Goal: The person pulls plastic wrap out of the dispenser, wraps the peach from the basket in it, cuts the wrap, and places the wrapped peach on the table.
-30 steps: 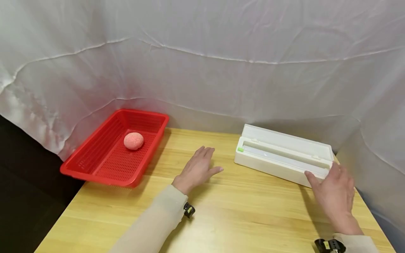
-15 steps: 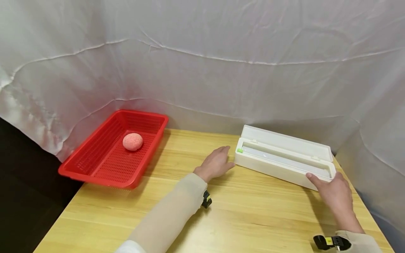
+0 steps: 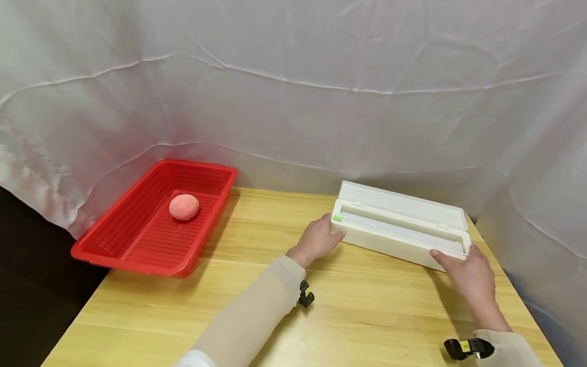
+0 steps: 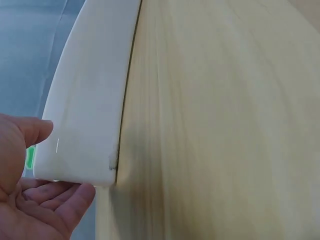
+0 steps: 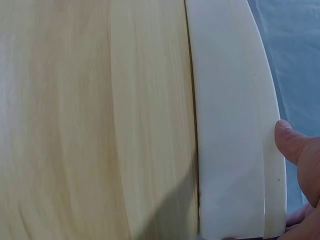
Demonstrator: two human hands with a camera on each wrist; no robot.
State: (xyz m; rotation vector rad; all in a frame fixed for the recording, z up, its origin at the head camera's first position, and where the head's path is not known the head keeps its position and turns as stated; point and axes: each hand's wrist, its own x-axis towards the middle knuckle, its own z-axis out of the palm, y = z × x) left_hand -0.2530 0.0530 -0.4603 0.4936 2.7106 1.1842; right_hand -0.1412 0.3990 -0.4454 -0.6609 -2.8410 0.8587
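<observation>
Cloth backdrop (image 3: pixel 321 117), pale grey and creased, hung behind the white box (image 3: pixel 385 243) and round to its right. Wooden surface (image 3: pixel 348 316), light grain, beneath the box.

White box: one, long and narrow, set at a slant, resting on the surface. Lid (image 3: pixel 403 204) along its back edge, laid open, away from the person. Pale strip (image 3: pixel 403 230) along the inside; green tab (image 3: pixel 337 218) at the box's left end.

Progress, by judgement: lid opened and both ends of the box taken in hand. Outstanding: no closing of the lid, no clear lift of the box off the surface.

Left hand (image 3: pixel 316 240): at the box's left end, arm reaching in slantwise from in front of the box. Thumb towards the box's front wall, fingers (image 4: pixel 77 202) bent round the end; grasping the box.

Right hand (image 3: pixel 472 278): at the box's right end, forearm coming in from in front and to the right of the box. Thumb against the front wall's upper edge, fingers round the end, partly hidden; grasping the box.

Red basket (image 3: pixel 128 265): well apart, left of the box, holding one pink ball (image 3: pixel 184 207), rounded, touched by neither hand.
</observation>
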